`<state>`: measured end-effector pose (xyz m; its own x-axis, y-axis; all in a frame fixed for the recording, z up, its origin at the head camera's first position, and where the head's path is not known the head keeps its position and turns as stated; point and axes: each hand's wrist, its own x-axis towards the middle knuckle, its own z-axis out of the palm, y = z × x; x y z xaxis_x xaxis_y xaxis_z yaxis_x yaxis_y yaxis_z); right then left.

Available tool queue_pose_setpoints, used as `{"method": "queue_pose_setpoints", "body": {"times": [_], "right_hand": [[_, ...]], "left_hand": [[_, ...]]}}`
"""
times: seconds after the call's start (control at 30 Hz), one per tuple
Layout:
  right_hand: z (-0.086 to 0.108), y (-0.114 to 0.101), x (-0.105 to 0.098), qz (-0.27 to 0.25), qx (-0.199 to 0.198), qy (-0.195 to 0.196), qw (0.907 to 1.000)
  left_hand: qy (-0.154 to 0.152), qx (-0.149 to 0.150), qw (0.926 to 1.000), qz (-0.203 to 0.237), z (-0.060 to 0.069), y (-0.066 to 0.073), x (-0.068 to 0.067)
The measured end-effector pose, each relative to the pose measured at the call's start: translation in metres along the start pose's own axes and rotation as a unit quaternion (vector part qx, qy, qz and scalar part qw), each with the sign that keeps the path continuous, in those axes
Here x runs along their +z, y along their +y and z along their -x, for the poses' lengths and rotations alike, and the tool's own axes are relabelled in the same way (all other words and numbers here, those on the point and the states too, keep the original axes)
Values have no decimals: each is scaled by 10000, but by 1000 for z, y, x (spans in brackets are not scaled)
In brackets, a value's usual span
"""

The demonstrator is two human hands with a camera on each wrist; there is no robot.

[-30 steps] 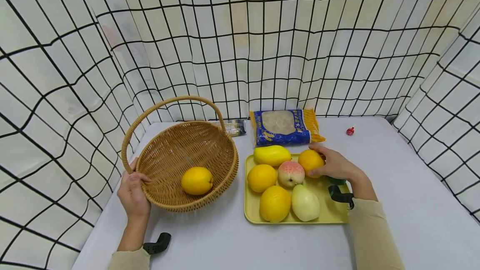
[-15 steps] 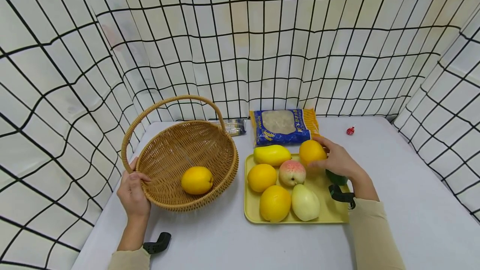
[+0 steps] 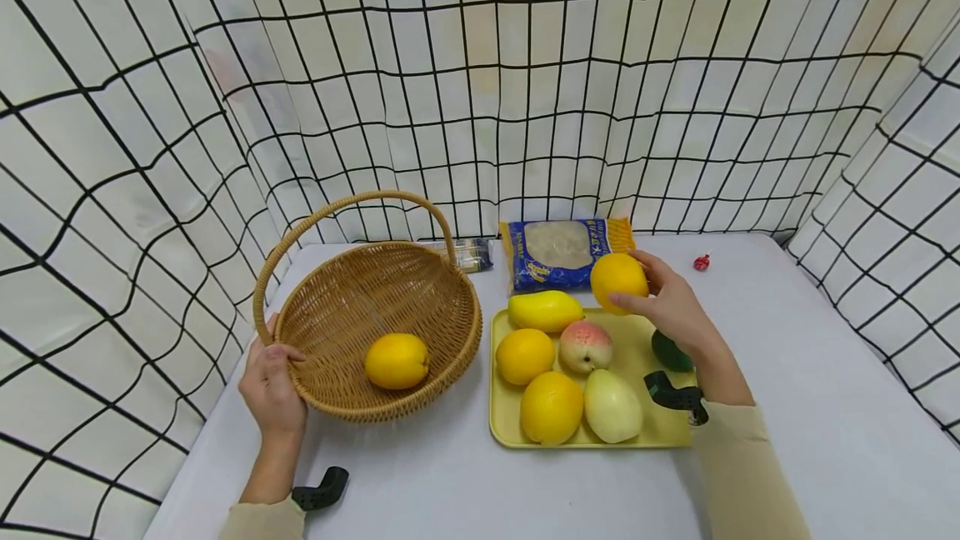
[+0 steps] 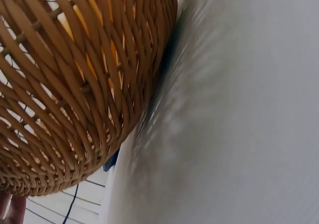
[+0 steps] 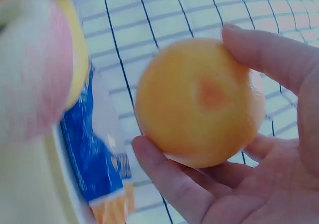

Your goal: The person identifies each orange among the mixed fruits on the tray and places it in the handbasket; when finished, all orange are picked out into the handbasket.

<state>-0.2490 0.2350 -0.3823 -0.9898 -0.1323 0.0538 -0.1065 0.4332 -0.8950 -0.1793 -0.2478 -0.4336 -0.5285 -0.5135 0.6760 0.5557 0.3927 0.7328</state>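
Observation:
My left hand point(image 3: 273, 382) grips the rim of a wicker basket point(image 3: 337, 298) at its left side, near the foot of the arched handle. The basket leans toward me with one yellow-orange fruit point(image 3: 397, 362) inside. In the right wrist view an orange point(image 5: 199, 104) is pinched between the thumb and fingers of my right hand point(image 5: 259, 149). It is held above the back right of a yellow tray point(image 3: 660, 427). On that tray lie a mango point(image 3: 545, 311), a peach point(image 3: 586, 347), a pear point(image 3: 612, 407), two orange fruits point(image 3: 551, 407) and a dark green item point(image 3: 672, 352), partly behind my wrist.
Behind the tray lies a blue and yellow food packet point(image 3: 562, 252). A clear and black packet point(image 3: 472, 255) sits behind the basket. One small red wrapped candy point(image 3: 701, 262) is at the back right. Grid-patterned cloth walls point(image 3: 555, 107) enclose the white table point(image 3: 420, 482).
My right hand has lifted the orange off the tray, up and slightly left at the end. More of the dark green item shows. The left hand and basket have barely shifted.

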Motion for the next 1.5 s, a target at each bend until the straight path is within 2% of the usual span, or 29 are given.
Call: {"method": "queue_pose_setpoints", "body": {"times": [0.1,0.2,0.33,0.47,0.73,0.93,1.23,1.5], "right_hand": [[2,-8,9,-236,-187,8,9995],[4,-16,18,-383,-298,36,9988],[6,-25,27,-531,-340,69,9980],[7,-30,32,-764,-361,53,9964],[10,-42,44,-1313,-567,-28,9897],[14,-53,65,-1574,-644,-159,9853],[22,-69,96,-1650,-737,-304,9831],[26,-81,126,-1922,-981,-543,9749]], "left_hand": [[72,-65,9999,98,1,12,3],[27,-125,9999,15,1,15,3],[-37,-147,9998,-158,0,2,1],[-40,-149,9999,-63,1,-18,-1],[-174,-3,9997,161,1,-23,-1],[-163,-129,9994,266,1,-27,-2],[-196,-241,9994,134,2,-30,-3],[-300,-252,9992,-77,3,-27,-5]]}}
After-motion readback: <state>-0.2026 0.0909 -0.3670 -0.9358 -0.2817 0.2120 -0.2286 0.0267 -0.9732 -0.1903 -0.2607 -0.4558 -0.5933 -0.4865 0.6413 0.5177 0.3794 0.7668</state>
